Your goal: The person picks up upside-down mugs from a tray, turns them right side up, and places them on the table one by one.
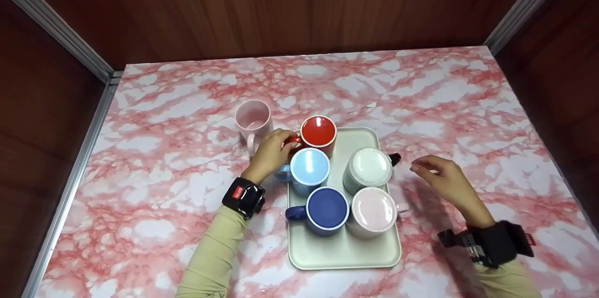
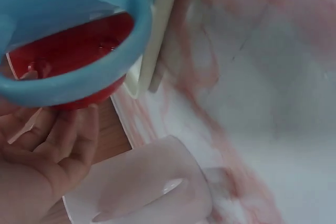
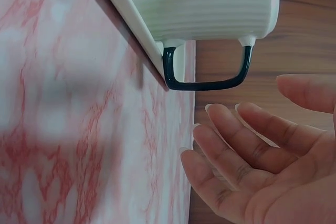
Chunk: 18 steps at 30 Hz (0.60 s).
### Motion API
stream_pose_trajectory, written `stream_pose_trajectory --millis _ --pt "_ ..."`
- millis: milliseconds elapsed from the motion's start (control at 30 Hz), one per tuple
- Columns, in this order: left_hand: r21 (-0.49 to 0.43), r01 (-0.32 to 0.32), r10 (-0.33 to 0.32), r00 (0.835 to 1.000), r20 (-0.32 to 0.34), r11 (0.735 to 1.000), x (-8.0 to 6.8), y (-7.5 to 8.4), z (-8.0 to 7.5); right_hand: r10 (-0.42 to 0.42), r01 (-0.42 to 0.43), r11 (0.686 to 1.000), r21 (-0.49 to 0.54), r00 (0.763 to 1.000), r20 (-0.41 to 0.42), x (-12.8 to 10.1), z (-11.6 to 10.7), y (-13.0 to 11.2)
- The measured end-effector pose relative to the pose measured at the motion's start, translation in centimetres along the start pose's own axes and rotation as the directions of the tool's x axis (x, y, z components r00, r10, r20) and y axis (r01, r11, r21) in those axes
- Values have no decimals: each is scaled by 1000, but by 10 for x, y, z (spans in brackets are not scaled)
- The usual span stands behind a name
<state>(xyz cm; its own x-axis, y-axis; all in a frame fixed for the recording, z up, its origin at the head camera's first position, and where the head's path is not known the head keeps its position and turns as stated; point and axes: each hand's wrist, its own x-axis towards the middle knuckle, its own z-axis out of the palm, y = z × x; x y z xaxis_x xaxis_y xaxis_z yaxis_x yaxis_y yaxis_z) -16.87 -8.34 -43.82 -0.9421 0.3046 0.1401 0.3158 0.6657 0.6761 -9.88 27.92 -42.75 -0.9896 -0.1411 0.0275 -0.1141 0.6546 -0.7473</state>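
Note:
My left hand [image 1: 270,154] holds the handle of a red mug [image 1: 318,132] at the far left corner of the tray [image 1: 344,260]. In the left wrist view, a light blue mug [image 2: 63,3] partly hides the red mug [image 2: 73,51] and the fingertips. My right hand [image 1: 442,181] is apart from the tray, fingers loosely bent and holding nothing. Nearest to it is a white ribbed mug [image 1: 368,169] with a black handle [image 3: 207,85]. Off the tray, just left of my left hand, stands a pink mug [image 1: 253,118].
Nearer on the tray are a dark blue mug [image 1: 327,209] and a pale pink mug [image 1: 373,211], set close together. Left-row handles point left; right-row handles point right. Brown wood-look panels [image 1: 290,8] border the red-and-white marbled table [image 1: 154,148].

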Motion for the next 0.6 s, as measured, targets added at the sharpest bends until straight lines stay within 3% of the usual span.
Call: stream_pose_trajectory --millis 300,467,600 --pt "-33 56 -53 995 81 998 5 -1 0 2 -2 1000 -9 1000 6 0 -1 0" --pt "-118 127 -113 986 125 985 5 -2 2 -12 12 1000 -5 1000 -1 0 -1 1" --pt "-170 164 -146 982 119 972 4 -3 4 -18 18 1000 -2 1000 -7 -2 0 1"
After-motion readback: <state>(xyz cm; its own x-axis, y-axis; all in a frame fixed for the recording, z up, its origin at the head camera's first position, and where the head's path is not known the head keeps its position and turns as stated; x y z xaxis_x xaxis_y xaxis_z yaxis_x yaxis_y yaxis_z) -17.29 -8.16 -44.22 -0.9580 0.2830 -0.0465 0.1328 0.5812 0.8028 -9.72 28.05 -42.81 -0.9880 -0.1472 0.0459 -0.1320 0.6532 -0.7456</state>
